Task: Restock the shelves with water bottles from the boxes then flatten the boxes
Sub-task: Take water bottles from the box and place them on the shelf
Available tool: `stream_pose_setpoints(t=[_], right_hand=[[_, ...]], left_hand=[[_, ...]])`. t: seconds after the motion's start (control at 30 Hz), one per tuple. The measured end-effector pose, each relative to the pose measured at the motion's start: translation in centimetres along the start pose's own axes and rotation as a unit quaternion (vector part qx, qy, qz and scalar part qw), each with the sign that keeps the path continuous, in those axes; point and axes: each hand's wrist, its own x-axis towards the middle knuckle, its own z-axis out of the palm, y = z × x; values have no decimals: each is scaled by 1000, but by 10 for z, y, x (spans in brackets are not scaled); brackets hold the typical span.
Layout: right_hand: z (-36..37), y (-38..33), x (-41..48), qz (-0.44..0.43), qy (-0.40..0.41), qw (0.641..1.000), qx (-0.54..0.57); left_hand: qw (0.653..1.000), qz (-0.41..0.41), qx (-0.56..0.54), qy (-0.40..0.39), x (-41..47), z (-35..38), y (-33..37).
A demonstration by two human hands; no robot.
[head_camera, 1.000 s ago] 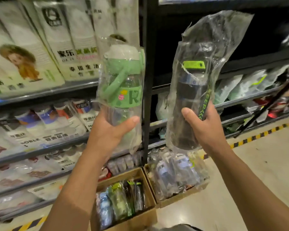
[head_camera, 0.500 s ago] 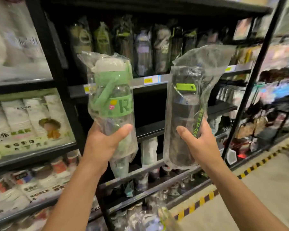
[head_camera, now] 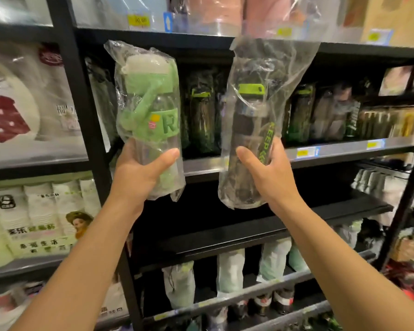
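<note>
Shelf (head_camera: 344, 149) ahead carries a row of dark bagged bottles (head_camera: 201, 115). In front of it, the left hand (head_camera: 139, 173) grips a green bottle (head_camera: 151, 103) by its lower half, thumb across the front. The right hand (head_camera: 270, 173) grips a dark bottle (head_camera: 251, 120) with a lime lid the same way. Both are upright in clear bags, side by side but apart, not resting on the shelf.

dark bottle (head_camera: 251, 130): "KEEPK", in green letters running down the side, is being shown right of centre.
green bottle (head_camera: 151, 103): a large "R" is being displayed on the green band, left of centre.
price tag (head_camera: 139, 20): "30.00" is being shown faintly, upper left.
white packs (head_camera: 41, 230): "家乐" and "幸福生活" are being displayed, lower left.
</note>
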Motion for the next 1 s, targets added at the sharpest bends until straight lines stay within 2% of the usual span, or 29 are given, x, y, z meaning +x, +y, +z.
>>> stream_pose_setpoints(t=[0.27,0.4,0.6,0.67,1.0], right_hand=[[73,24,102,-39,-21,999,1],[104,51,141,-35,-54,998,0],[140,101,183,16,-119,992,-36],[149,113,194,37,-140,988,-56],[178,146,227,167,-186,964,-91]], left_hand=[[999,10,27,29,96,-11,-24],[994,-10,87,67,143,-19,-53],[977,-106,153,109,191,-23,-98],[975,-128,143,115,195,-25,-111],[953,-243,155,90,206,-30,-125]])
